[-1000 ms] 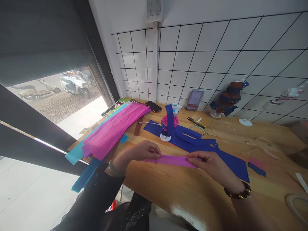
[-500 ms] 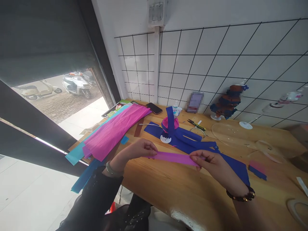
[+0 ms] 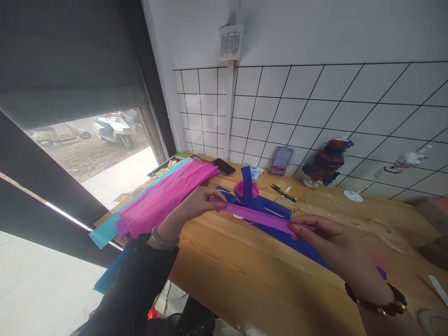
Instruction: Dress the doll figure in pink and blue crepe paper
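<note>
Both my hands hold a narrow strip of magenta crepe paper (image 3: 257, 217) stretched above the wooden table (image 3: 245, 275). My left hand (image 3: 201, 201) pinches its left end. My right hand (image 3: 329, 240) pinches its right end between thumb and fingers. Just behind the strip stands a small figure (image 3: 247, 186) wrapped in pink and blue paper, on blue crepe paper pieces (image 3: 280, 219) spread over the table.
A stack of pink and light blue crepe sheets (image 3: 164, 198) lies at the left, overhanging the table edge. A phone (image 3: 224, 166), scissors (image 3: 283, 192), a clear plastic lid (image 3: 327, 203) and a dressed figure (image 3: 325, 163) stand along the tiled wall.
Both hands have lifted the magenta strip up and toward the small figure. The camera has tilted upward, so the table sits lower in view.
</note>
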The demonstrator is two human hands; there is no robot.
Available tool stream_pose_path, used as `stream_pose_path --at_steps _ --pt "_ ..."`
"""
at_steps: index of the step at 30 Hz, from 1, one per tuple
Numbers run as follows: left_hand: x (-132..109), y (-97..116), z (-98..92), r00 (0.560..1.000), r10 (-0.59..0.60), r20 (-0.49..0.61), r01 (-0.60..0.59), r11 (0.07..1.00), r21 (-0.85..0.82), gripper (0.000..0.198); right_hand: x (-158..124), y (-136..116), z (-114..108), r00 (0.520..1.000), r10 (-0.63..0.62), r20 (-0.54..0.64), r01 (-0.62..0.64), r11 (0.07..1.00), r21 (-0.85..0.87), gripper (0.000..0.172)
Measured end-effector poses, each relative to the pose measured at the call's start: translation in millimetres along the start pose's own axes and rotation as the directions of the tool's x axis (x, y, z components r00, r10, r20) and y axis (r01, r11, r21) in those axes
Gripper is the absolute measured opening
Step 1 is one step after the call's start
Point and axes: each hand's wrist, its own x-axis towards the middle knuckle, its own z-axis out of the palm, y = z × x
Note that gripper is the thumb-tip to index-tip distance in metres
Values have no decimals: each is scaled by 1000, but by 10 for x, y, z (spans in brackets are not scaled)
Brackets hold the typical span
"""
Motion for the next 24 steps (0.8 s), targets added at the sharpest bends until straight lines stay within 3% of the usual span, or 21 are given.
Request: stream_pose_path --at_steps 3,7,11,13,17,24 --pt "172 191 -102 987 115 -112 -119 993 -24 23 55 -246 -64 984 -103 -143 91 992 -89 32" --pt "543 403 -230 923 317 -219 -330 944 -24 21 200 -520 -101 906 -227 -358 156 964 -216 29" --pt "1033 464 -305 879 376 -294 -406 913 -47 25 459 -631 -114 838 -270 -475 144 948 -285 26" --pt "1269 417 -306 871 385 -304 -426 902 -79 26 621 -619 -114 830 -296 -472 190 947 -261 26" --pt "1600 206 -238 912 318 -258 -376 900 -221 27 903 -515 -94 844 -262 -468 208 964 -163 26" --pt "1738 -210 -80 948 265 -177 -313 881 -354 33 991 -319 -15 882 -226 -414 164 970 -182 22"
